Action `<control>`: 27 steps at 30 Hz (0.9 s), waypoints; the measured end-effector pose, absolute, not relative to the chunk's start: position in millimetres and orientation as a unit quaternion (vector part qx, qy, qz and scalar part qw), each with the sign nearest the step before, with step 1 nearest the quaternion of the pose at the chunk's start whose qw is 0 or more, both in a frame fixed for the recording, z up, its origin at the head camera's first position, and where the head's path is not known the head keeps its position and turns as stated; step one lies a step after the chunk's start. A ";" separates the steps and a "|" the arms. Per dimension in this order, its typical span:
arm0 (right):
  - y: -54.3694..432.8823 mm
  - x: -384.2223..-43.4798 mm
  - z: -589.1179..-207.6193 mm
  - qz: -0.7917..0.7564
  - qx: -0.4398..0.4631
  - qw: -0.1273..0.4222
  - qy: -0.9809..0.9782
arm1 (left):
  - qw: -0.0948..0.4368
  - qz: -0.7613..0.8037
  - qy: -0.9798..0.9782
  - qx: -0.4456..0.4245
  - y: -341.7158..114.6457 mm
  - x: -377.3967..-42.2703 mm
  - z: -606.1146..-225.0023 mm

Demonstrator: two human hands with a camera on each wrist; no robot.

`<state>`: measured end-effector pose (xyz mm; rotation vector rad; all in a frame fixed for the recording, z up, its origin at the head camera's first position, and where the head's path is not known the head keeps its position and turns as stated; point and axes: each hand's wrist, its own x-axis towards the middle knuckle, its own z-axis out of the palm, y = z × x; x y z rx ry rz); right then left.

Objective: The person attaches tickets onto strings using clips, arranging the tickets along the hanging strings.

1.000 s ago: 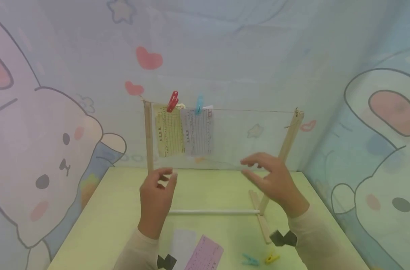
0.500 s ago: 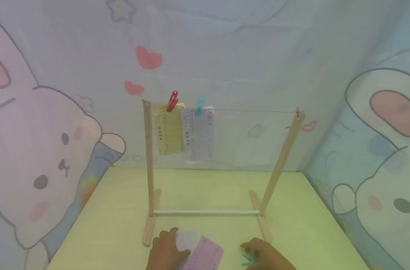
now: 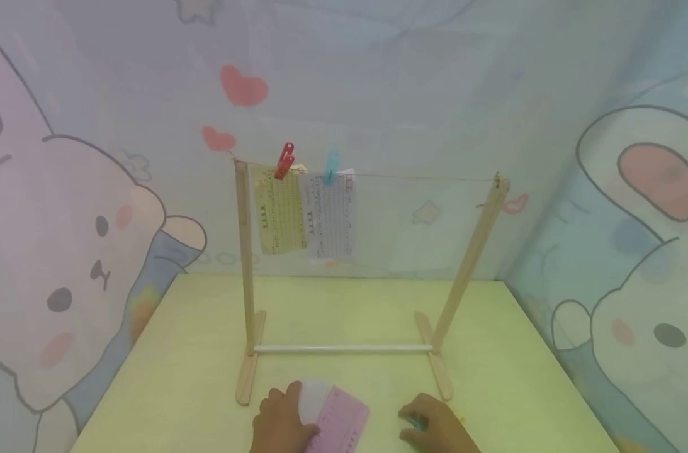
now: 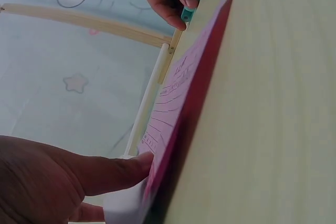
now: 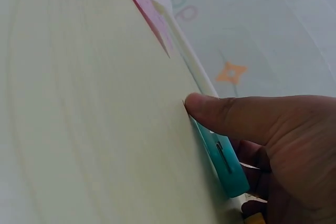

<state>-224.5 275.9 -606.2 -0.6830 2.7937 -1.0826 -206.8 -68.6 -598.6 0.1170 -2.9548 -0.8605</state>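
My left hand point(image 3: 278, 421) rests low on the table with its thumb straight and apart from the index finger. In the left wrist view the thumb tip touches the edge of a pink printed sheet point(image 4: 176, 98), whose near edge stands off the table. A white sheet point(image 3: 312, 399) lies partly under that pink sheet and beside my fingers. To the right, my right hand point(image 3: 437, 425) pinches a teal clothespin point(image 5: 226, 166) between thumb and fingers, close to the tabletop. Under this hand a bit of a yellow clothespin point(image 5: 255, 219) shows.
Behind my hands stands a wooden frame with a left post point(image 3: 244, 251), a right post point(image 3: 468, 264) and a white crossbar point(image 3: 344, 348). From its string point(image 3: 417, 177) hang a yellow sheet point(image 3: 281, 214) under a red clothespin point(image 3: 284, 161) and a white printed sheet point(image 3: 329, 217) under a blue clothespin point(image 3: 331, 167).
Both hands have come down from near the frame to the table, the left to the sheets, the right to the teal clothespin, which it now pinches. The head view has tilted slightly.
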 end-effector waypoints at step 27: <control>260.9 -220.2 -610.0 -0.386 -0.145 -0.158 0.897 | 0.055 -0.391 -0.919 0.019 -85.2 -213.5 -587.5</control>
